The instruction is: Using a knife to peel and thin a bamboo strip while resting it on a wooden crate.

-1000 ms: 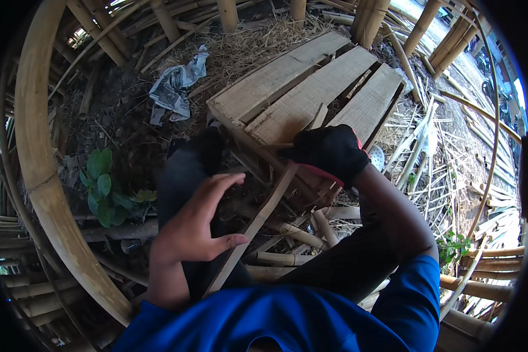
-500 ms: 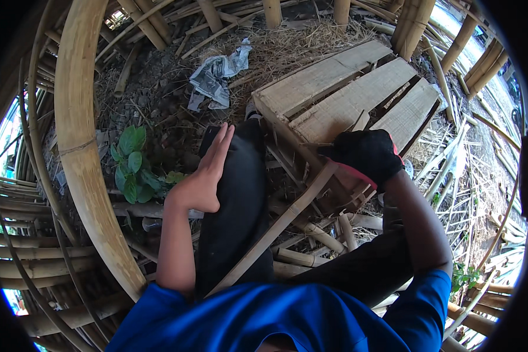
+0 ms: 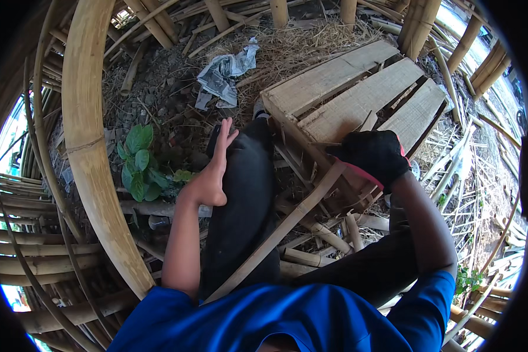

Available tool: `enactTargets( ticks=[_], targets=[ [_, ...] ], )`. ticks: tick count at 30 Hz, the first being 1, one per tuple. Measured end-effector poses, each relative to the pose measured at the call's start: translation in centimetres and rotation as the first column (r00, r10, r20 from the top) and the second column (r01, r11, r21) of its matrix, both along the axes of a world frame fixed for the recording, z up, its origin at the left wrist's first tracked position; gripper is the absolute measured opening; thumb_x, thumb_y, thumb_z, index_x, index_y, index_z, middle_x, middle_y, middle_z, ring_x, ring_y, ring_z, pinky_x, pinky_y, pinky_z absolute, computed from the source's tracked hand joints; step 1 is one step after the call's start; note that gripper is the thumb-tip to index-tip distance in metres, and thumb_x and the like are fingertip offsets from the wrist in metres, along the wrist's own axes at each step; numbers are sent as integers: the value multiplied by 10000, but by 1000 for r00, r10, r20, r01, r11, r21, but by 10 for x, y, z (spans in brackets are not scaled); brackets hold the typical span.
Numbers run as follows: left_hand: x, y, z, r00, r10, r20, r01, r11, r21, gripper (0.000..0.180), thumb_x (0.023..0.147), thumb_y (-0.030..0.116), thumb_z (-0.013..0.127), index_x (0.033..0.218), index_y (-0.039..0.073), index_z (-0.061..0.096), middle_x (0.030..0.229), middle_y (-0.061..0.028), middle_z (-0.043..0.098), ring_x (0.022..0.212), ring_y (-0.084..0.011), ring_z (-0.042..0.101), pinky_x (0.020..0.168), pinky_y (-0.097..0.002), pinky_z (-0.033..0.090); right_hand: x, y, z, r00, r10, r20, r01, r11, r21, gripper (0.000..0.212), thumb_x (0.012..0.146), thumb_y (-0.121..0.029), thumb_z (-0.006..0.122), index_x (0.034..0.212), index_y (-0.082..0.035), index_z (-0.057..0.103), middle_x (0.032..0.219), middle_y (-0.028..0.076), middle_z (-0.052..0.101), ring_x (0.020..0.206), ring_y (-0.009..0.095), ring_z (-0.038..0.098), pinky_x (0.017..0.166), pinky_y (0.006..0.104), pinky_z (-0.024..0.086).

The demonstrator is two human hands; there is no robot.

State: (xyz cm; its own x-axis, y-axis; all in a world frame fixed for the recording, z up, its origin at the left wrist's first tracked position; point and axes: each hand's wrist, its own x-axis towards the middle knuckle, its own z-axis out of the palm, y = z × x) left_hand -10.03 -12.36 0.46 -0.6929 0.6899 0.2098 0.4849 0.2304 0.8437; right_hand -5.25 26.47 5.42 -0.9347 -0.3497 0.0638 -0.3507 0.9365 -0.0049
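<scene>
My left hand (image 3: 210,170) is bare and holds nothing. It hovers over my left knee (image 3: 243,176), fingers stretched out and pointing away from me. In a black glove with red edging, my right hand (image 3: 374,157) is closed at the near edge of a wooden slatted crate (image 3: 340,117). A long flat bamboo strip (image 3: 276,234) runs from beneath this fist down to my lap, and a pointed sliver (image 3: 369,120) shows past the knuckles. A thin piece (image 3: 324,144) juts out left of the glove; its kind is unclear. The glove hides the grip itself.
A thick curved bamboo pole (image 3: 91,146) rises close on my left. Beyond it grow green leaves (image 3: 138,161). Crumpled newspaper (image 3: 223,76) lies on the dirt by dry straw (image 3: 293,47). Bamboo offcuts (image 3: 317,240) lie below the crate, and slivers (image 3: 452,170) cover the ground at right.
The whole view has shifted slightly, with things appearing a little further right. The left hand's fingers have tilted a bit more upright. The right fist stays on the strip at the crate.
</scene>
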Motion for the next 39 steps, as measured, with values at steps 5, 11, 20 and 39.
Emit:
enactTargets(
  ticks=[5,11,20,39],
  targets=[
    [-4,1,-4,999,29,20,-30,999,17,1738,457,983,721,1618,156,-273,1734,-249,-25,1575,-425,216,1239,-572,194,0,3,-5,1000,-1,-23,-1,997,-74,552,970,-621,558,853,-113,737,811,98,729,788,302,732,714,401,568],
    [-5,0,-6,999,27,34,-29,997,68,1718,483,967,730,1597,185,-318,1735,-246,20,1566,-424,244,1242,-564,193,1,2,-4,999,-23,-31,20,995,-95,560,959,-628,566,818,-112,733,776,101,722,756,313,729,695,412,568],
    [8,0,17,999,37,4,-37,998,49,1326,761,121,672,1574,220,-371,1739,-236,41,1556,-437,273,1247,-572,199,4,-1,-3,997,-9,-72,0,992,-127,551,955,-618,569,815,-110,730,775,104,724,758,315,731,687,420,566],
    [92,119,-16,644,178,744,-101,984,-148,409,1121,369,450,1265,-1,547,995,-120,665,848,-193,692,681,-320,550,8,14,20,976,-1,217,51,974,-222,381,980,-520,644,1089,-171,753,992,73,743,874,306,735,787,405,587]
  ],
)
